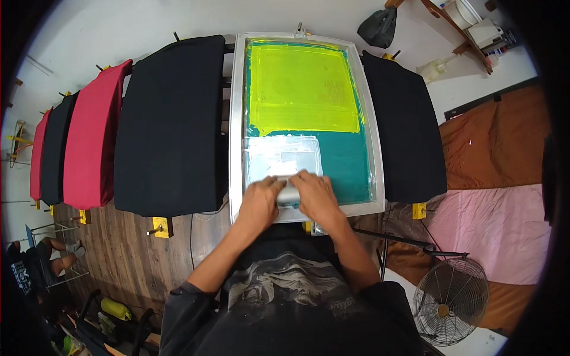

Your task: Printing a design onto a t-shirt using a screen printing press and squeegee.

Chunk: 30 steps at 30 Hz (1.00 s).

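A screen-printing frame (236,130) with a pale metal rim lies in front of me. Its far part carries a bright yellow-green ink patch (297,83) over teal mesh (346,166). White ink (279,148) coats a smaller patch at the near left. Over the near edge of that patch, my left hand (260,199) and my right hand (316,194) are closed side by side on a squeegee (289,194). Only its pale middle shows between them; the fingers hide most of the rest, and its blade is out of sight.
Boards with black cloth (169,124) and red cloth (95,136) line the left; another black-covered board (402,130) stands right of the frame. A floor fan (449,302) is at lower right, beside brown and pink fabric (493,231). A seated person (44,258) is at far left.
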### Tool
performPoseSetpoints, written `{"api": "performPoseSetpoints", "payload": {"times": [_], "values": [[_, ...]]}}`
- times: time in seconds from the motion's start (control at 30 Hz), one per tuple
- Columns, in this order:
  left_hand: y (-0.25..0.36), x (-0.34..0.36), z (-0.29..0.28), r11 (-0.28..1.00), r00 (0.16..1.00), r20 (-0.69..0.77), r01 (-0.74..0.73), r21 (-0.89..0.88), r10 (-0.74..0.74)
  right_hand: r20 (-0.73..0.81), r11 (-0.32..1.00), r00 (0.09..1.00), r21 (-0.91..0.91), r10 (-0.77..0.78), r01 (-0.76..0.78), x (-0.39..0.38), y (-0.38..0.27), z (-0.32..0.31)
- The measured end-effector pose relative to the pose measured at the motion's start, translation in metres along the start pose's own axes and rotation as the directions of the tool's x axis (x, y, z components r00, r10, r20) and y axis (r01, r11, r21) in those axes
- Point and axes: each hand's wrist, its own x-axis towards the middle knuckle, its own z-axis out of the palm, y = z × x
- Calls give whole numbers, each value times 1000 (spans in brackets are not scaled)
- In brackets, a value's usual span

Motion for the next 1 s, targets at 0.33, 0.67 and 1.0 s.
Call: {"api": "performPoseSetpoints", "payload": {"times": [0.33, 0.67, 1.0], "values": [[-25, 22, 11, 999, 999, 37, 33, 9, -33, -37, 1000, 999, -18, -5, 4, 26, 17, 10], [-2, 8, -9, 998, 996, 88, 38, -49, -33, 103, 1000, 995, 12, -1, 0, 11, 5, -10], [-19, 40, 2, 997, 993, 87, 70, 38, -73, 26, 1000, 1000, -3, -12, 12, 41, 24, -5]]}}
